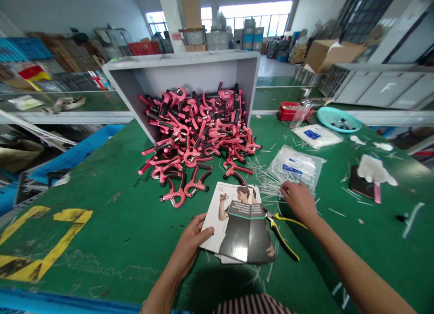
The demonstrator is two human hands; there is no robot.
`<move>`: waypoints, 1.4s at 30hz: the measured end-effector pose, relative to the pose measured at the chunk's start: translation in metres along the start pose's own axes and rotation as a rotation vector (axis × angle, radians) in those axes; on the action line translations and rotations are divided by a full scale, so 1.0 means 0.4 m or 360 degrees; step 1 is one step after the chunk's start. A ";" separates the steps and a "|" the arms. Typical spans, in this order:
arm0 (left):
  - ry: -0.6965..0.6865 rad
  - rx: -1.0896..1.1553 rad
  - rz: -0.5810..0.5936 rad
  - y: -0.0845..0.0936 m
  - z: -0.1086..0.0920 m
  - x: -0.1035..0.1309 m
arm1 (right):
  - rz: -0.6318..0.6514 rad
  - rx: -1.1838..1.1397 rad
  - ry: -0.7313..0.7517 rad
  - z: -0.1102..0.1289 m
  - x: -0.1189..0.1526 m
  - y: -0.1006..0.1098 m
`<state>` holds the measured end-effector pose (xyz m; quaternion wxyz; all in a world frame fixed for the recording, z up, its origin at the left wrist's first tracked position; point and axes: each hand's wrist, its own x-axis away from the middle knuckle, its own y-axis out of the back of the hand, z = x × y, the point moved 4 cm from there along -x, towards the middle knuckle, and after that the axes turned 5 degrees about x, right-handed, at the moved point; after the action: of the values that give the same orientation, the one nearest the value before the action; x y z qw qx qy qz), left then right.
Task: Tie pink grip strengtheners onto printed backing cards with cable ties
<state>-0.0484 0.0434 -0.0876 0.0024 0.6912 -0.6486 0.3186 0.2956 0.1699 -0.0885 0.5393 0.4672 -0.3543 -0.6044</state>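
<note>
My left hand [194, 238] holds the left edge of some printed cards [240, 223], its thumb on top. With fingers pressed together, my right hand [298, 200] is at a pile of thin white strips [271, 183], beside a clear plastic bag [298, 164]; whatever is between its fingertips is too small to make out. Yellow-and-black pliers [282, 235] lie just right of the cards. Beyond the cards, many pink-and-black hand grips [200, 128] spill out of a tipped grey crate [190, 63] onto the green table [135, 241].
Toward the back right are a second bag [317, 136], a turquoise tray [339, 119] and a red box [288, 111]. A white glove [375, 169] lies on a dark object at right. Yellow tape [64, 237] marks the table's left side.
</note>
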 end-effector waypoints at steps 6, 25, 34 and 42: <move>-0.0234 0.0184 -0.0302 0.064 -0.015 0.026 | -0.0137 -0.0437 -0.0041 0.015 -0.043 0.084; -0.0597 -0.0357 -0.0015 -0.006 -0.101 0.000 | 0.0073 -0.0365 0.1153 0.489 0.123 0.201; -0.0686 -0.0602 0.0111 -0.057 -0.120 -0.013 | 0.0235 -0.0279 0.1213 0.545 0.097 0.124; -0.0519 -0.0422 0.0208 0.020 -0.033 -0.054 | 0.0585 -0.0539 0.1084 0.499 0.063 0.044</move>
<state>-0.0602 0.0668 -0.0899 -0.0323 0.6838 -0.7200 0.1141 0.1125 0.1269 -0.0141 0.7936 0.4740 -0.1289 -0.3590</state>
